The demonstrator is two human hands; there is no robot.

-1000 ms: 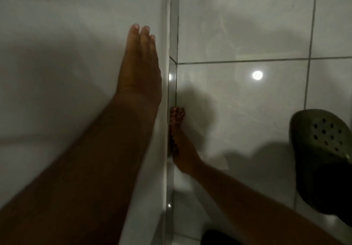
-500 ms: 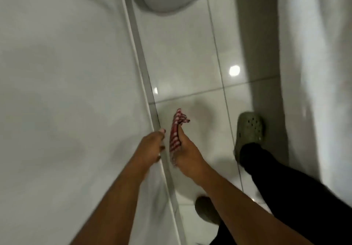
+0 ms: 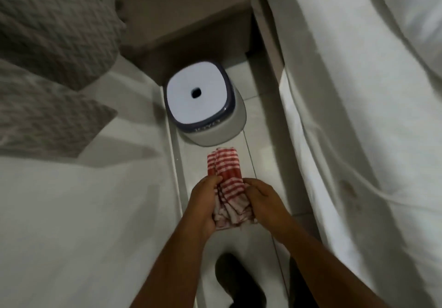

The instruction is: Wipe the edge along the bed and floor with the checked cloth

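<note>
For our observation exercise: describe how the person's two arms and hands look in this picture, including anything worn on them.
Both forearms are bare, with no sleeves in view. The left hand and right hand wear no gloves, and no watch, bracelet or ring can be made out, though the picture is somewhat blurred. The fingers look short-nailed as far as can be told. Upper arms lie outside the picture.

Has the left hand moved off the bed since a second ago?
Yes. The left hand left the bed, crossing its edge rail rightward to grip the checked cloth over the floor.

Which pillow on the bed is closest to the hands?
The flat grey patterned pillow, lower in the picture, is closest to the left hand and right hand. The other pillow lies farther, near the top corner.
</note>
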